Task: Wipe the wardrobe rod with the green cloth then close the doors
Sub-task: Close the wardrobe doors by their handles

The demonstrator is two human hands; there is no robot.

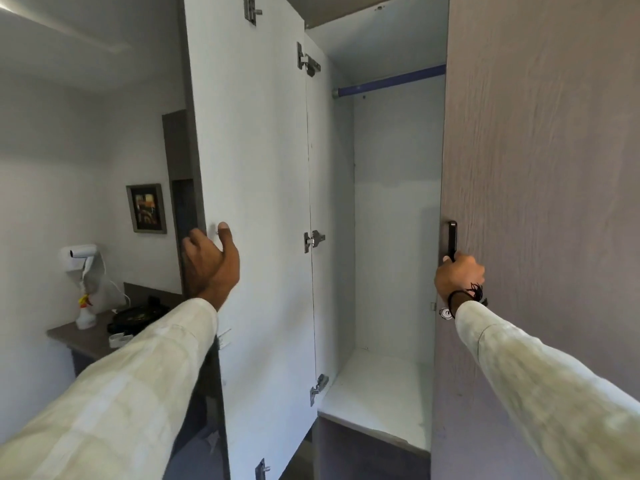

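The wardrobe's left door [256, 202] stands open in the middle of the frame, hinged on its right edge to the wardrobe's side wall [329, 202]. The right door [540, 168] fills the right side, its handle [451, 240] on its left edge. Between the doors, the rod [391, 81] runs across the upper part of the opening, and a shelf [381, 393] lies below it. At the lower left a surface [86, 336] carries a spray bottle [85, 311]; a hair dryer [81, 252] hangs above it, and a picture [146, 208] hangs to the upper right of the dryer. The left hand [211, 263] grips the left door's left edge; the right hand [459, 275] grips the handle's lower end.
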